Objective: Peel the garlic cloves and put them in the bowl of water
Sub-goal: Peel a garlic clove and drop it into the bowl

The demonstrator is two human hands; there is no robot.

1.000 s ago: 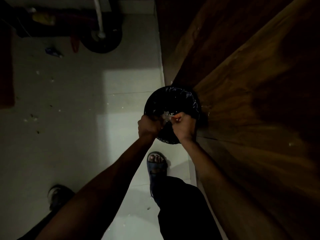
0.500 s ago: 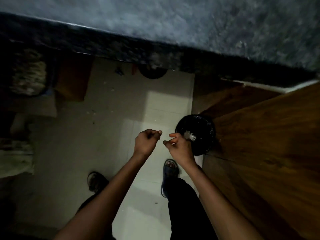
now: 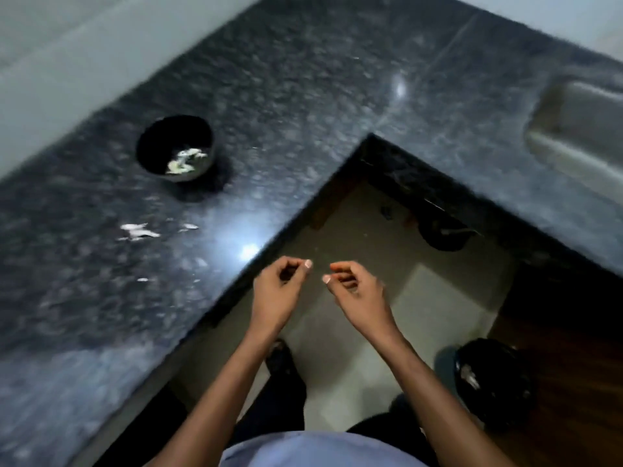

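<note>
A black bowl (image 3: 153, 136) stands on the dark granite counter (image 3: 303, 96) at the left, with pale peeled garlic cloves (image 3: 183, 160) inside it. Whether it holds water is not visible. White scraps of garlic skin (image 3: 138, 230) lie on the counter in front of the bowl. My left hand (image 3: 279, 291) and my right hand (image 3: 357, 294) hang side by side over the floor, just off the counter's inner corner. Their fingers are loosely curled and I see nothing in either hand.
A bin lined with a black bag (image 3: 488, 375) stands on the floor at the lower right beside a wooden cabinet (image 3: 573, 365), with pale peel inside. A steel sink (image 3: 580, 129) is set into the counter at the far right. The frame is motion-blurred.
The view swung up from the bin to the counter. My hands left the bin's rim, rose and moved apart; the bin now sits at the lower right.
</note>
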